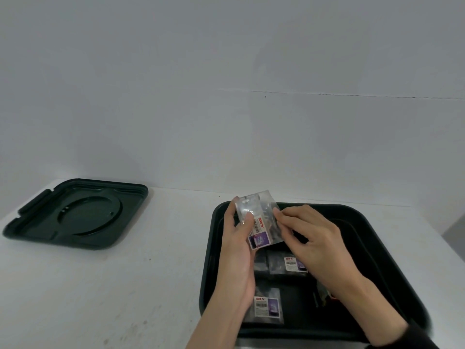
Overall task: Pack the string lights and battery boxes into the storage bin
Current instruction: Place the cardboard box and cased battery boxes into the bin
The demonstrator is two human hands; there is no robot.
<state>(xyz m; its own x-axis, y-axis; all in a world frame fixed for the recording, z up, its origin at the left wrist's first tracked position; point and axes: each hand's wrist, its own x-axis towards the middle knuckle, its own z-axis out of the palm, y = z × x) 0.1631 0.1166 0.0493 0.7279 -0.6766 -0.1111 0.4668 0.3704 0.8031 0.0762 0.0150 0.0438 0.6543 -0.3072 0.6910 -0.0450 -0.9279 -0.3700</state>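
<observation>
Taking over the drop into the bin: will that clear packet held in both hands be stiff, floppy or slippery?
Probably floppy: the clear packet looks like thin film, bulging around its contents. Likely slippery, since the film shines. Seems light: the left hand and right hand hold it up by the fingers alone.

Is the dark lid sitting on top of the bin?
No, the dark lid lies flat on the white table, apart from the open storage bin.
</observation>
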